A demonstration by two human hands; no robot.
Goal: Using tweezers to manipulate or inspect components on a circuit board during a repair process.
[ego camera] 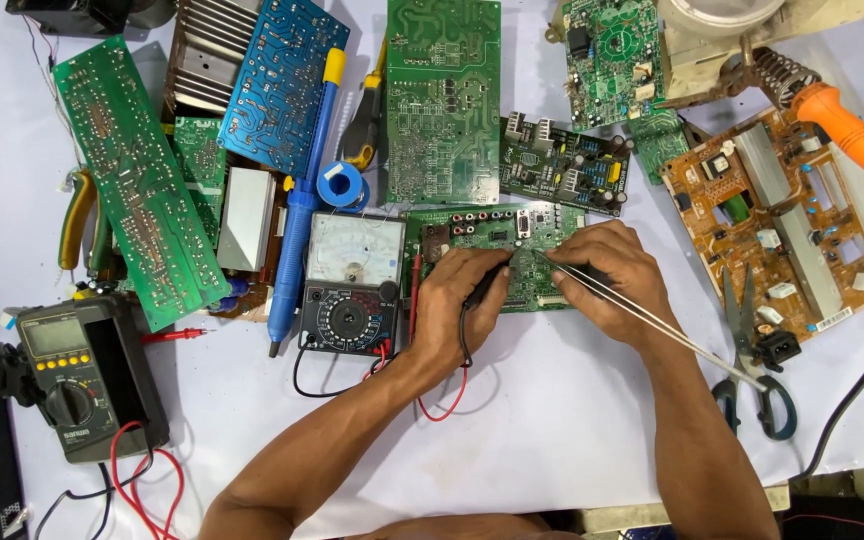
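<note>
While both hands [542, 285] bend inward, fingertips meet over circuit board [482, 235].

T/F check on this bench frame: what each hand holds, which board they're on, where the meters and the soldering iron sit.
1. The left hand holds a black probe against the green circuit board. True.
2. The right hand holds a screwdriver. False: it holds thin metal tweezers tipped toward the same board.
3. The analog multimeter lies just left of the left hand. True.
4. The digital multimeter lies at the right edge of the table. False: it is at the left edge.
5. The orange-handled soldering iron lies at the upper right, untouched. True.
6. Both hands work on the brown circuit board. False: it lies apart, to the right.
</note>
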